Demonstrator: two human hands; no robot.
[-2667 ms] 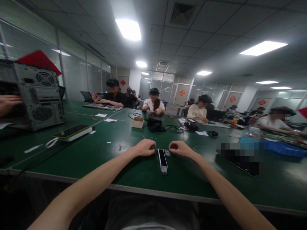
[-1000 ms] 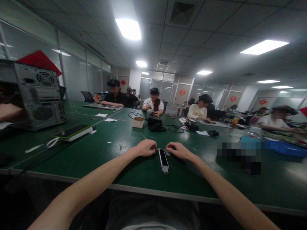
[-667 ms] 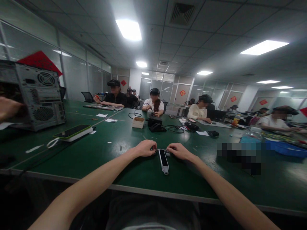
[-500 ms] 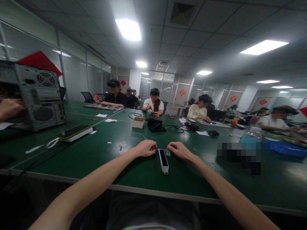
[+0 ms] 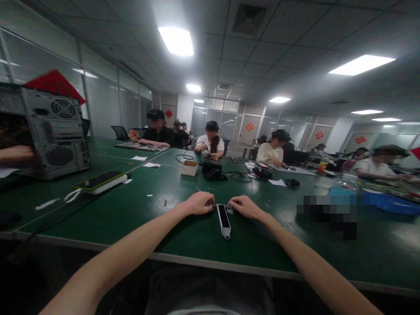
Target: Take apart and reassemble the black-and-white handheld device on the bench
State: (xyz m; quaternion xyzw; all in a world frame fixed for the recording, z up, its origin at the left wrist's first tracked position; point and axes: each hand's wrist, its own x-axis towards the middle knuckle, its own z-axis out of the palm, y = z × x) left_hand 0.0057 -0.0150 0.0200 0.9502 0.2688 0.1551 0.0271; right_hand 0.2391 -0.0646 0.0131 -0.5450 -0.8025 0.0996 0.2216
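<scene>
A slim white device with a dark screen (image 5: 224, 221) lies on the green table between my two hands. On its left, my left hand (image 5: 201, 203) rests with curled fingers closed around something small and dark that I cannot make out. At the device's right side, my right hand (image 5: 244, 205) has its fingers pinched at a small grey object (image 5: 230, 210). That grey object is too small to name and sits close beside the device's far end. Both forearms rest toward the near edge of the table.
Ahead stand a small wooden box (image 5: 189, 168) and a black device (image 5: 211, 168) with cables. A phone on a white case (image 5: 101, 181) and a computer case (image 5: 54, 131) are at left. Rightward are a bottle (image 5: 344, 188) and a blue tray (image 5: 393, 203). Several people sit around.
My hands and the white device look nearly unchanged. At the far left, another person's hand has moved lower and further into the computer case.
</scene>
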